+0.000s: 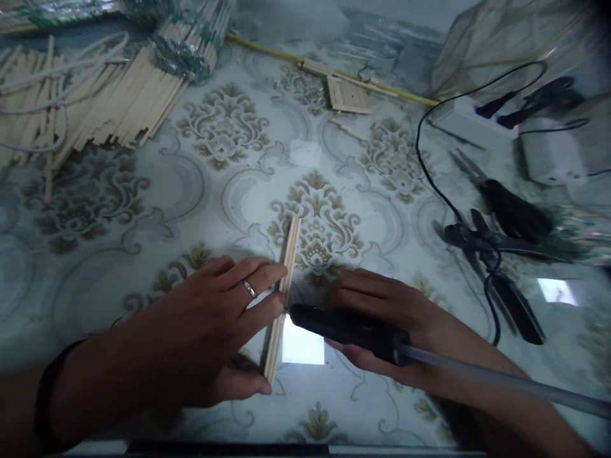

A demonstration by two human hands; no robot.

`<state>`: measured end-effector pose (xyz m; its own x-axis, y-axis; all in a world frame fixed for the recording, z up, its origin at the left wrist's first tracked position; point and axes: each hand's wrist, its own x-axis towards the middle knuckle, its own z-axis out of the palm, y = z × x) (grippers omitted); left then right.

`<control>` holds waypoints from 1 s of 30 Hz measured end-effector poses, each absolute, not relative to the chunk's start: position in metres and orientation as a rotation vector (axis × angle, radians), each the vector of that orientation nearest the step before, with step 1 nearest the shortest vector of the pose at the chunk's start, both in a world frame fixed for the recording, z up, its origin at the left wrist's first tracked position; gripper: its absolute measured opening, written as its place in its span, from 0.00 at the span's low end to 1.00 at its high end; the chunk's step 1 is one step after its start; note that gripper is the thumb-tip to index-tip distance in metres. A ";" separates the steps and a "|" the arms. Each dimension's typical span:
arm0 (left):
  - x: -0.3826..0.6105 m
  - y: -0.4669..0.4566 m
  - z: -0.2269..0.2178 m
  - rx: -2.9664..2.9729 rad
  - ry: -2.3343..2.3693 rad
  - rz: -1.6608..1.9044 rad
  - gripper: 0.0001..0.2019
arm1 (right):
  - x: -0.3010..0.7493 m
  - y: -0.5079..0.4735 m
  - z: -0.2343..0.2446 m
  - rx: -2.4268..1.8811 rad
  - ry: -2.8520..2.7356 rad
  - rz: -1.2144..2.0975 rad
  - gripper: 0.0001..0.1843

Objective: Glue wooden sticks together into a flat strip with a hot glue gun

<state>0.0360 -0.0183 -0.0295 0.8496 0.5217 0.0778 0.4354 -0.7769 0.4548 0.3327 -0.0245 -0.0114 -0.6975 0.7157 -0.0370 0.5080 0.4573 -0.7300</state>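
My left hand [229,318], with a ring on one finger, closes on a short stack of thin wooden sticks [280,305]. Fingertips press its far side and the thumb its near end. The stack stands slanted away from me at the middle of the table. In my right hand [377,299] is a black glue gun [348,327], gripped from behind so that the trigger is hidden. Its nozzle points left and meets or nearly meets the stack's right side; exact contact cannot be made out. A long translucent glue stick [506,381] runs out of its back to the right.
Loose wooden sticks [109,102] and a plastic-wrapped bundle [191,38] lie at the back left. A small stick panel [348,95] rests at the back. On the right are pliers [491,245], black-handled scissors [510,203], a power strip [477,121] and a black cord [424,165].
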 end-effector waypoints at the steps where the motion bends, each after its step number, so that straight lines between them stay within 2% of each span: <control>1: 0.036 -0.018 -0.029 2.600 0.707 0.281 0.30 | 0.333 -0.025 -0.011 -1.046 -2.434 1.082 0.07; 4: 0.036 -0.019 -0.030 2.613 0.706 0.299 0.30 | 0.332 -0.025 -0.012 -1.044 -2.439 1.085 0.06; 9: 0.038 -0.020 -0.033 2.624 0.725 0.344 0.36 | 0.332 -0.026 -0.012 -1.004 -2.429 1.092 0.04; 14: 0.037 -0.019 -0.032 2.640 0.736 0.316 0.35 | 0.332 -0.026 -0.013 -1.018 -2.441 1.106 0.02; 20: 0.036 -0.019 -0.032 2.650 0.744 0.311 0.34 | 0.333 -0.026 -0.016 -1.002 -2.453 1.115 0.07; 30: 0.038 -0.019 -0.030 2.645 0.765 0.305 0.32 | 0.332 -0.026 -0.012 -0.996 -2.483 1.087 0.06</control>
